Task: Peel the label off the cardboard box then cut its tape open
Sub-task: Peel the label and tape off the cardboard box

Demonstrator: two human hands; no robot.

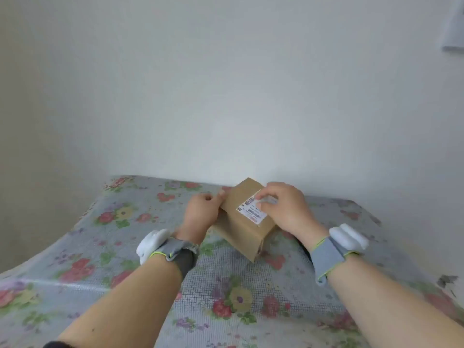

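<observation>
A small brown cardboard box [241,222] lies on the flowered tablecloth, turned diagonally, with a white printed label [251,210] on its top face. My left hand [200,212] grips the box's left side, thumb on the top edge. Over the label's far right corner rests my right hand [283,207], its fingertips pinching the label's edge. Whether that corner is lifted is hard to tell. Both wrists wear grey straps with white devices. No cutting tool is in view.
The table [125,247] is covered with a flowered cloth under a clear mesh-pattern sheet and stands against a plain white wall [226,96]. Its left edge curves away at the left. A dark mark [447,281] shows on the cloth at far right.
</observation>
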